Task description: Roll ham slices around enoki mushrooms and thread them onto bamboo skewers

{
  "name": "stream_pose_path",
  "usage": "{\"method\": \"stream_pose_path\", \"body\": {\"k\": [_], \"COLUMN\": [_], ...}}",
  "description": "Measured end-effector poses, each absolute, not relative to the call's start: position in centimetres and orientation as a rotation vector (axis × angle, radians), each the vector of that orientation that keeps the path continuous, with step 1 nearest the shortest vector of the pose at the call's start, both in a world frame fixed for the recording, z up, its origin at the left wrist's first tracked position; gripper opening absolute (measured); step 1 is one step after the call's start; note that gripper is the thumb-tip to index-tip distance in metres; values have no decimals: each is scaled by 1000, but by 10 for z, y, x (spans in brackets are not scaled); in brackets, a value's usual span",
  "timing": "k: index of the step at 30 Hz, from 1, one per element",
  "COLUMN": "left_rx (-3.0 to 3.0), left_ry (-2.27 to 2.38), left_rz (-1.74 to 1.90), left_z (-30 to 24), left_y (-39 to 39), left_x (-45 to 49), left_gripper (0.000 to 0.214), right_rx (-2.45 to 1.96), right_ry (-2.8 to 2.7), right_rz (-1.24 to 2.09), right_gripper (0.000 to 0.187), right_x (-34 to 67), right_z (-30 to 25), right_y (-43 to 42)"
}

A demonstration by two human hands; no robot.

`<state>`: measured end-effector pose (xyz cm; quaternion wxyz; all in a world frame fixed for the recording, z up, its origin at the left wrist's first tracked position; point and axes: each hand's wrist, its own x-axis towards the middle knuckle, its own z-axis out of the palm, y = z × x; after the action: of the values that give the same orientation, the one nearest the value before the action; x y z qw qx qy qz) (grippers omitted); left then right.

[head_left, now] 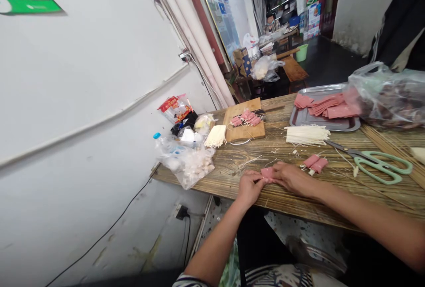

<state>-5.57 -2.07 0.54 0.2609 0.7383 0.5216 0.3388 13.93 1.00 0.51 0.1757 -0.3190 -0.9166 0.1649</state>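
Note:
Near the table's front edge, my left hand (249, 186) and my right hand (289, 177) both close their fingers on a pink meat slice (267, 173). Whether anything lies inside the slice is hidden by my fingers. To the right of my right hand lie finished-looking pink rolls (315, 163) with white enoki ends poking out. Behind them rests a bundle of enoki mushrooms (306, 135). Green-handled scissors (381, 163) lie at the right, their blades pointing toward that bundle. Loose enoki strands (249, 162) are scattered ahead of my left hand.
A wooden board (232, 133) holds several meat rolls, with more enoki (216, 136) beside it. Plastic bags (189, 163) crowd the left end. At the back right, a metal tray (295, 121) of meat slices touches a filled bag (392, 97); bamboo skewers (381, 139) lie below.

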Motion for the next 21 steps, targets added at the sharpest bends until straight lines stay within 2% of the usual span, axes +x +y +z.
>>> {"method": "stream_pose_path", "body": {"k": [6,9,11,13,15,17,19,21], "left_rx": [2229,2206,2088,2075,2211,2454,2646,2713], "left_ry": [1603,1957,2321,2503,2432,2105,1680,1458], "left_rz": [1041,1178,1098,920,886,945,935,878], "left_z": [8,19,30,40,45,44,37,26], "left_y": [-32,-28,-25,-25,-28,-34,-39,-41], "left_x": [-58,-79,-97,-109,-109,-97,-78,-59], "left_gripper": [20,17,24,12,28,37,22,13], "right_rx": [-894,-931,-942,-937,-941,-947,-947,-929], "right_ry": [-2557,-2571,-2578,-2583,-2585,-2585,-2576,-2566], "right_rz": [538,526,518,520,522,520,522,527], "right_gripper": [49,50,49,49,49,48,44,42], "right_x": [139,138,138,137,137,137,137,137], "right_z": [5,6,6,6,7,7,6,5], "right_y": [11,11,11,11,11,11,11,11]}}
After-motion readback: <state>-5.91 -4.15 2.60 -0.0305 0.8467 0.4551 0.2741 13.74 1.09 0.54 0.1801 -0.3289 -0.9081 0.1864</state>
